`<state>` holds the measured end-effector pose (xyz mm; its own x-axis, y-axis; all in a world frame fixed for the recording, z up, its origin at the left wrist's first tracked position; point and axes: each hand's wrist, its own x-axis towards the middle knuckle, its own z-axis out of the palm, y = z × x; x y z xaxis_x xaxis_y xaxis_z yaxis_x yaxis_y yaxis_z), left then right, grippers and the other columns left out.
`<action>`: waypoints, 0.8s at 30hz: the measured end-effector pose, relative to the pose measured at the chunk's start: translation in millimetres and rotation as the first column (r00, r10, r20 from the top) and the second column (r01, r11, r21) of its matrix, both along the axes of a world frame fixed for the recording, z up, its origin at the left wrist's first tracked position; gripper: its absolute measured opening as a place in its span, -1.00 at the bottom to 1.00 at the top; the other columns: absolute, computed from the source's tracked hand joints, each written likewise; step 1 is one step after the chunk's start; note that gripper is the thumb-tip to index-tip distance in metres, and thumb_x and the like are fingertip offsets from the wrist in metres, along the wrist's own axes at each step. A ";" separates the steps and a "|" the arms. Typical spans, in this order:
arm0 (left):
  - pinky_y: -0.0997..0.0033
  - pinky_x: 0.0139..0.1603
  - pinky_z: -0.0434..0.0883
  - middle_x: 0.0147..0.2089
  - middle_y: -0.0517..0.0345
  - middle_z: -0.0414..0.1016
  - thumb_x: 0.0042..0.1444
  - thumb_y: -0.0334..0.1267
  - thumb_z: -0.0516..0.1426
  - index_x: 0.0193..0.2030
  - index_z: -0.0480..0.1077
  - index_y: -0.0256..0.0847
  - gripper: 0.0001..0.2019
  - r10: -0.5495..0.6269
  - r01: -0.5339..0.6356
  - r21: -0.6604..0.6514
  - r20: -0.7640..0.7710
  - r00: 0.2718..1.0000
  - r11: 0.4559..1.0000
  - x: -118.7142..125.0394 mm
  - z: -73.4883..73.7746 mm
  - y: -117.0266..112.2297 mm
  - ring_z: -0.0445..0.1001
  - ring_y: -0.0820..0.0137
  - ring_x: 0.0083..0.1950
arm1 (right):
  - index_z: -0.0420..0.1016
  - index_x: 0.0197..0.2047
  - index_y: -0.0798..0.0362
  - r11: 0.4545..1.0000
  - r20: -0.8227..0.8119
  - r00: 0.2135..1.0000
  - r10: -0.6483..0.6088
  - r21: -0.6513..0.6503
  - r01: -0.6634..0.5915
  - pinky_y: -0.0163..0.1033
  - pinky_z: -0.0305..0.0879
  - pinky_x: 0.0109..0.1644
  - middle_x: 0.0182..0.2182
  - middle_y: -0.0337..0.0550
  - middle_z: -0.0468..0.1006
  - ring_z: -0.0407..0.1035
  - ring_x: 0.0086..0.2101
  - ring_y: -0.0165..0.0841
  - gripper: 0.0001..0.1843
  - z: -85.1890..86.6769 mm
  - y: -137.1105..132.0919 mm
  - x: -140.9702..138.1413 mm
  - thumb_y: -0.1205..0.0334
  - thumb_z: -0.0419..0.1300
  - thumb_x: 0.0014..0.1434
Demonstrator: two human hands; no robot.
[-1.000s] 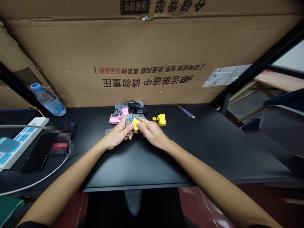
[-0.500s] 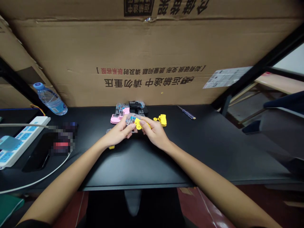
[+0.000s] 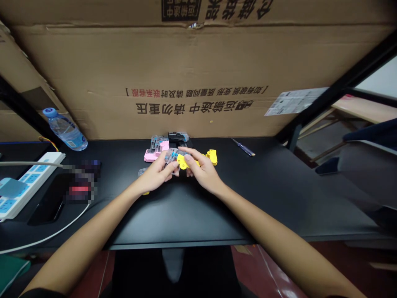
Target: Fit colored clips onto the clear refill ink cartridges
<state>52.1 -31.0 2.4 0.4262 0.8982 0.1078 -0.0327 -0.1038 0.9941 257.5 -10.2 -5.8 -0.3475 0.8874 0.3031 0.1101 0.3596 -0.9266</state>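
Observation:
My left hand [image 3: 159, 170] is closed on a clear plastic toy part [image 3: 171, 155] with blue bits inside. My right hand [image 3: 201, 169] grips a yellow plastic piece [image 3: 182, 161] with a rounded end, its thumb on top and its index finger reaching over the clear part. Both pieces meet between the hands above the black table, and fingers hide much of them. Just past my right hand lie more yellow parts [image 3: 212, 156]. Beyond my left hand are pink parts [image 3: 150, 156], clear parts [image 3: 157, 141] and black parts [image 3: 178, 136].
A screwdriver [image 3: 244, 147] lies at the back right of the table [image 3: 186, 223]. To the left are a water bottle [image 3: 67, 130], a white power strip [image 3: 34, 176], a black phone [image 3: 49, 200] and a white cable [image 3: 58, 232]. A cardboard sheet [image 3: 198, 66] stands behind.
The yellow piece has turned and shifted slightly against the clear part. My right index finger now stretches further over it, and the small yellow disc behind that hand is hidden.

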 end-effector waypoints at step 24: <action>0.37 -0.23 0.43 -0.29 0.27 0.44 0.40 0.04 0.22 0.34 0.18 -0.15 -0.47 0.154 -0.137 0.194 -0.071 0.986 0.971 6.6 5.6 -7.7 0.44 0.46 -0.37 | 0.65 0.28 0.07 0.986 0.114 0.985 -0.133 0.116 0.119 -0.21 0.35 -0.45 -0.52 -0.23 0.54 0.38 -0.54 -0.34 -0.34 -8.3 -0.1 0.4 -0.27 0.08 0.50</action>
